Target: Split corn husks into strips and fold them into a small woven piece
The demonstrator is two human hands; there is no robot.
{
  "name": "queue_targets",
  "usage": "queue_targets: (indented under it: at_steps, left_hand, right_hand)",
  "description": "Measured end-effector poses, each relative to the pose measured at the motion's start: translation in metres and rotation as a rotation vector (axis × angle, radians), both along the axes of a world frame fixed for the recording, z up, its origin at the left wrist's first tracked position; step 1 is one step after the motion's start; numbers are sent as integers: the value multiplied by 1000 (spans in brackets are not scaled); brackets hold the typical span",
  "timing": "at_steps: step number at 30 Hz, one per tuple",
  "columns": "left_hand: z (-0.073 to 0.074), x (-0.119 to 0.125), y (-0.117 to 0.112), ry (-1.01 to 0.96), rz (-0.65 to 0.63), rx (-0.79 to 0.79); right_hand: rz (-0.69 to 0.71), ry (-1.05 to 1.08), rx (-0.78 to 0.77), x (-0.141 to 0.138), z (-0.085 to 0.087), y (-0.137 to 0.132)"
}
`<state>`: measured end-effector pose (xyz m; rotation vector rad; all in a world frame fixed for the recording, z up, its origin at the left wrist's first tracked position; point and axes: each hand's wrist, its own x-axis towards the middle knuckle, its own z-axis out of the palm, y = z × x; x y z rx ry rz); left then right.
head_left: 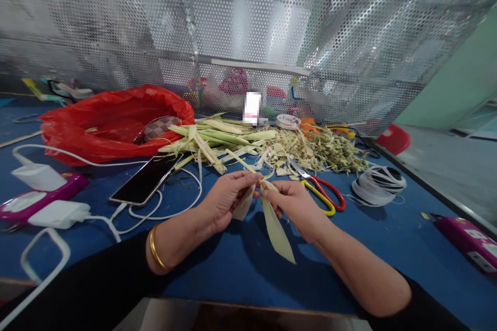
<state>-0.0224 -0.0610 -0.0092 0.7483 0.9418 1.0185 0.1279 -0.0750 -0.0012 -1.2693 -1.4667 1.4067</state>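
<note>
Pale corn husk strips [276, 230] are pinched between my two hands over the front middle of the blue table. My left hand [229, 196] grips them at their upper end, with a short piece hanging below its fingers. Close beside it, my right hand [293, 204] pinches the same gathered spot, and a long pointed leaf trails down toward me. The fingertips of both hands nearly touch, which partly hides the join. Behind them lie a heap of green-white husks [221, 134] and a pile of shredded husk bits [287, 150]. Scissors [330, 194] with red and yellow handles rest right of my right hand.
A red plastic bag [116, 106] stands open at the back left. In front of it are a phone [145, 181], white cables and chargers [60, 213]. A spool of white cord [378, 186] and a purple power strip [468, 243] sit at right. Perforated metal sheeting [256, 26] closes the back.
</note>
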Motion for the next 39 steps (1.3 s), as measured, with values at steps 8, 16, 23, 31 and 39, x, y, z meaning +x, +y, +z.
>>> queue_targets:
  at_steps: [8, 16, 23, 31, 39]
  left_hand:
    - [3, 6, -5, 183, 69, 244]
    - [2, 7, -6, 172, 124, 162]
    - [0, 4, -4, 252, 115, 167]
    - [9, -2, -1, 191, 29, 39]
    - [10, -1, -2, 249, 46, 40]
  right_hand:
    - [23, -2, -13, 1, -1, -1]
    - [36, 10, -47, 2, -3, 0]
    - [35, 79, -108, 2, -5, 1]
    - [-6, 113, -174, 4, -7, 5]
    - [92, 54, -79, 4, -9, 3]
